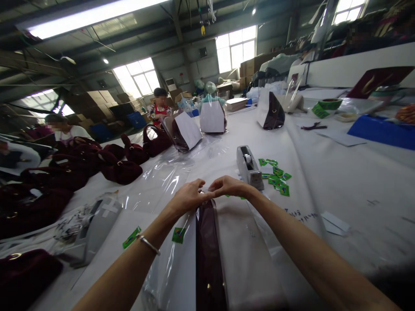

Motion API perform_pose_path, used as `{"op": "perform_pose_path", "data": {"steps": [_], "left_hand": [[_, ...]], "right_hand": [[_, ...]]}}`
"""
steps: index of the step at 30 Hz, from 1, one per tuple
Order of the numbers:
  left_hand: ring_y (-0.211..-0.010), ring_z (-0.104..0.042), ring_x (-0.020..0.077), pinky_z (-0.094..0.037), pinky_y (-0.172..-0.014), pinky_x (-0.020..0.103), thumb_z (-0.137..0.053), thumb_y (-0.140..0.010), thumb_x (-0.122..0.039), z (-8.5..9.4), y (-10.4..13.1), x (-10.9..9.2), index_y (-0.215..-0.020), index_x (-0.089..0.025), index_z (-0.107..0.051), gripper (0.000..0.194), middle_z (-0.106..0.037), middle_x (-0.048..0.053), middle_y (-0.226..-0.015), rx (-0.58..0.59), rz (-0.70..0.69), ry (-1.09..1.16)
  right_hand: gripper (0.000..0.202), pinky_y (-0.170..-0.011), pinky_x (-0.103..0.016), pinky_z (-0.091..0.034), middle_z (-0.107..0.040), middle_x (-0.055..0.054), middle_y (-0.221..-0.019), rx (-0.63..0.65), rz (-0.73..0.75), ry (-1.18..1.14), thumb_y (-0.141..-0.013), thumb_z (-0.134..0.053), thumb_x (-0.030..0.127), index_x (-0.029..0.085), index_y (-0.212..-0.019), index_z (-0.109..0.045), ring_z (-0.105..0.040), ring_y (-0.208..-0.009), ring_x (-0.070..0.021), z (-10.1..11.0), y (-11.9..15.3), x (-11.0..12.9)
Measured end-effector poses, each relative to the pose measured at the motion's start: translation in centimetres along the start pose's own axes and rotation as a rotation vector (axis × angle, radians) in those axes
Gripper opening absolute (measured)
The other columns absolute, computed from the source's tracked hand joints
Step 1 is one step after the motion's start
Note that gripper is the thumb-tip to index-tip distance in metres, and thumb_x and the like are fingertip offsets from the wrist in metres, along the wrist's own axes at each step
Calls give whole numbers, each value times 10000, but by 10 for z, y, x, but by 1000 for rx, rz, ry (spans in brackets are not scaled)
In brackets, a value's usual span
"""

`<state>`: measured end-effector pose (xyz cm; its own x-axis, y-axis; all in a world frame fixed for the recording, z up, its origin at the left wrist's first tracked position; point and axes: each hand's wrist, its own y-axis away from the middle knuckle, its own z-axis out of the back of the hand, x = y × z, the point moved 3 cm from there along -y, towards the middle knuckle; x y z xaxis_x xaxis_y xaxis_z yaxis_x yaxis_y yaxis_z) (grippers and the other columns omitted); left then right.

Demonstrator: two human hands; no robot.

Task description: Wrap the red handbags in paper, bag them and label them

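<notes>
the left hand (191,197) and right hand (231,186) are meeting, half curled, at the far end of the bag (209,246); i cannot tell whether they are gripping it. the bag is resting on the bench (340,177), a dispenser (251,171) standing near the right hand.

White table (366,177) carries burgundy bags (120,172), green packets (278,178) — plus a tape dispenser (248,166)
</notes>
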<state>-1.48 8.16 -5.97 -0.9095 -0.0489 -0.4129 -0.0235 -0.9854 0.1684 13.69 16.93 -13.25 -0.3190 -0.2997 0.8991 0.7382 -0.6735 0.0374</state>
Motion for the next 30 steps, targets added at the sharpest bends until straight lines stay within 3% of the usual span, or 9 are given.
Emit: {"op": "perform_pose_path", "data": {"steps": [4, 10, 15, 19, 21, 23, 27, 28, 30], "left_hand": [[-970, -676, 271, -486, -845, 342, -570, -801, -319, -6, -5, -2, -1037, -205, -710, 297, -747, 83, -1005, -38, 28, -93], [-981, -664, 226, -476, -859, 310, -471, -813, -151, -11, -4, 4, -1027, -228, -702, 324, -741, 53, -1024, -110, 19, -38], [-865, -654, 212, -477, -797, 296, -439, -794, -135, -13, -5, 6, -911, -198, -717, 308, -722, 60, -880, -99, -12, -9], [-839, -635, 198, -465, -807, 275, -466, -818, -228, -9, -6, 6, -884, -215, -711, 254, -710, 33, -873, 5, -131, -17], [-833, -615, 187, -451, -820, 263, -463, -855, -301, -6, -4, 5, -821, -222, -693, 246, -696, 20, -869, 52, -204, -27], [-783, -586, 174, -439, -798, 262, -431, -893, -361, -4, -2, 5, -766, -217, -661, 300, -662, 14, -819, 73, -249, -40], [-712, -538, 168, -419, -734, 278, -398, -928, -459, -4, -1, 8, -740, -213, -626, 385, -590, 6, -744, 71, -280, -45], [-717, -539, 172, -419, -734, 282, -405, -925, -483, -5, -2, 9, -739, -214, -629, 396, -588, 7, -741, 69, -280, -32], [-739, -552, 183, -426, -742, 290, -425, -913, -520, -6, -3, 12, -761, -219, -649, 405, -608, 13, -760, 64, -273, 7]], "right_hand": [[114, -552, -215, -423, -687, -2, -612, -203, -51, 46, -731, -738, 255, 152, -764, -774, -601, -589, -129, -6, 0, 6], [122, -709, -270, -469, -747, -48, -785, -496, 9, 198, -843, -661, 252, 197, -781, -751, -668, -748, -185, -40, 30, 17], [304, -887, -304, -513, -725, -79, -1039, -434, 206, 260, -925, -496, 142, 212, -1129, -711, -672, -966, -202, -83, 64, 12], [563, -1020, -336, -483, -655, -76, -1265, -368, 248, 223, -851, -470, 33, 246, -1360, -580, -608, -1171, -207, -92, 78, 8], [556, -1029, -356, -486, -672, -67, -1248, -334, 250, 178, -820, -490, 32, 240, -1320, -616, -624, -1151, -209, -81, 83, 9], [409, -1001, -372, -503, -714, -69, -1165, -430, 236, 114, -851, -522, 103, 216, -1208, -685, -657, -1082, -215, -53, 91, 10], [306, -911, -381, -517, -718, -108, -1109, -1051, 116, 93, -917, -542, 351, 177, -1108, -706, -663, -989, -237, 33, 116, 2], [331, -899, -379, -511, -704, -119, -1127, -1150, 53, 112, -912, -532, 377, 170, -1111, -696, -653, -992, -240, 52, 121, -3], [349, -862, -375, -501, -694, -133, -1098, -1155, -111, 122, -890, -516, 404, 156, -1057, -695, -643, -976, -250, 80, 120, -17]]}}
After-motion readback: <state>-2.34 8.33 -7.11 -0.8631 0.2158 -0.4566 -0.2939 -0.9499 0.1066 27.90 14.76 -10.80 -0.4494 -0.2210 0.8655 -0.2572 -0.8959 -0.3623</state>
